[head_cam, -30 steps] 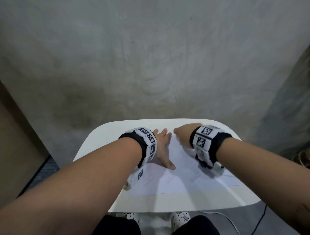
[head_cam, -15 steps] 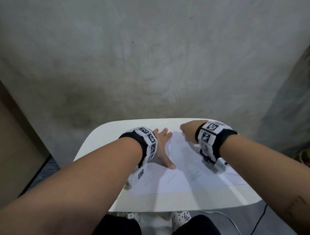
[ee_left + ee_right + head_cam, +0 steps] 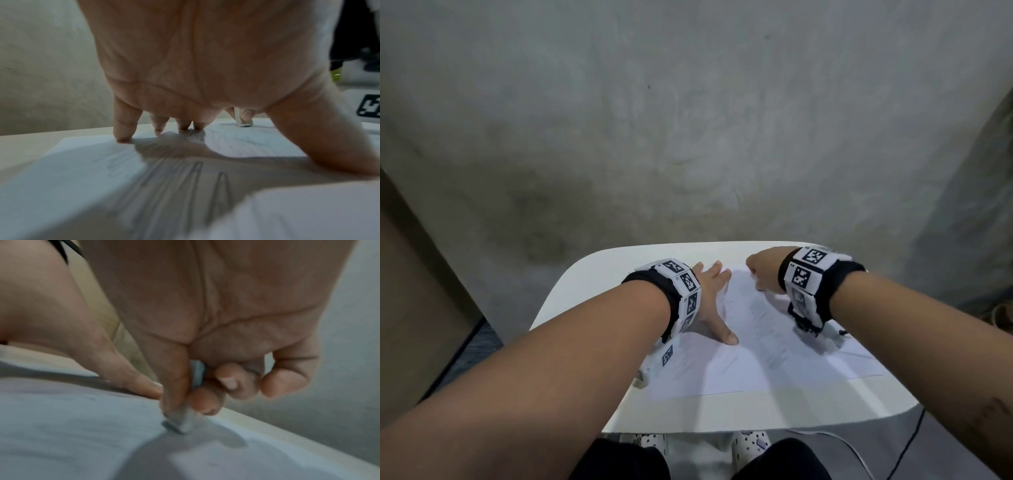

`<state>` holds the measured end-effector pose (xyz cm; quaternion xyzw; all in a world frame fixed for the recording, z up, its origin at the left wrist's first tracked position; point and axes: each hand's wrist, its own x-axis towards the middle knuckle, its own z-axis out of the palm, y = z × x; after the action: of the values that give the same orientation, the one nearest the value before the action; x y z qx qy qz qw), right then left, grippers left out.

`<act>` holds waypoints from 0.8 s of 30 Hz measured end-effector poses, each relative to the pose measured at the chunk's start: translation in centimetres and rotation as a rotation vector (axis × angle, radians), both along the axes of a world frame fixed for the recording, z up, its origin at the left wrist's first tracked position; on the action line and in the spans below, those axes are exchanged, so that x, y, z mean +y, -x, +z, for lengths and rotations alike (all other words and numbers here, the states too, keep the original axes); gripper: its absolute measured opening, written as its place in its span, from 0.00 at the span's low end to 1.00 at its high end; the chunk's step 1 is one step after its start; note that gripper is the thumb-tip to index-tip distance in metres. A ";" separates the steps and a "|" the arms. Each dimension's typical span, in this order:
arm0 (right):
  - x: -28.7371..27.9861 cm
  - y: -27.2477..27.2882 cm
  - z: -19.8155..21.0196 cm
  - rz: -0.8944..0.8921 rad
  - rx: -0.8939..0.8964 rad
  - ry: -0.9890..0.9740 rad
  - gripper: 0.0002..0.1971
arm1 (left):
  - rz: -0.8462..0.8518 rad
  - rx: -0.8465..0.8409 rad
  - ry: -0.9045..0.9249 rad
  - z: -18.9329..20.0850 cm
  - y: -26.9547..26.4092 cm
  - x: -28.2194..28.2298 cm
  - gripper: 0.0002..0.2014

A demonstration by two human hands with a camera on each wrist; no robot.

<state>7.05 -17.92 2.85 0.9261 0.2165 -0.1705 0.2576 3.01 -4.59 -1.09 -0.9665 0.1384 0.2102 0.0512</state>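
A white sheet of paper [image 3: 753,356] with faint pencil marks lies on a small white table [image 3: 592,277]. My left hand [image 3: 710,301] lies flat on the sheet's left part, fingers spread and thumb stretched out, pressing it down; the same fingertips [image 3: 123,138] touch the paper in the left wrist view. My right hand [image 3: 762,274] is at the far edge of the sheet, fingers curled, pinching a small white eraser [image 3: 180,423] whose tip touches the paper [image 3: 72,426]. In the left wrist view the eraser [image 3: 243,124] shows beyond my left hand.
The table stands against a grey concrete wall [image 3: 688,120]. A brown board [image 3: 410,308] leans at the left. A white cable [image 3: 859,455] and a black cable [image 3: 907,448] run on the floor at the lower right. My shoes [image 3: 750,442] show under the table's near edge.
My right hand has slid to the right along the far part of the sheet with the eraser. My left hand has stayed pressed on the paper.
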 end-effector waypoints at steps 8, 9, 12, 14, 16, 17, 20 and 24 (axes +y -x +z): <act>-1.1 0.4 0.3 0.032 -0.038 -0.041 0.08 | 0.007 0.021 0.003 0.0 -0.1 0.0 0.64; -0.5 1.1 0.1 0.056 0.006 0.008 0.11 | 0.001 0.021 0.003 0.1 0.0 -0.1 0.64; 0.2 1.8 -0.5 0.079 0.098 -0.071 0.13 | -0.002 0.018 0.027 0.2 -0.1 -0.1 0.64; -0.5 1.0 0.2 -0.005 0.044 -0.123 0.11 | 0.002 0.032 0.021 -0.1 -0.3 0.1 0.65; -0.6 1.0 0.0 -0.025 -0.013 -0.067 0.15 | 0.007 0.030 0.017 -0.2 -0.3 0.1 0.65; -0.1 1.7 -0.2 0.012 0.004 -0.034 0.16 | 0.004 0.029 0.020 0.0 -0.2 0.0 0.64; 0.2 2.3 -0.4 0.049 0.094 -0.086 0.16 | -0.026 0.020 0.022 0.5 0.0 -0.2 0.63; -0.8 1.1 0.2 -0.024 -0.023 -0.067 0.12 | -0.008 0.022 0.016 -0.3 -0.3 0.2 0.65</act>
<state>5.93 -18.75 3.07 0.9386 0.2078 -0.1559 0.2270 3.33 -4.43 -1.34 -0.9640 0.1443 0.2193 0.0428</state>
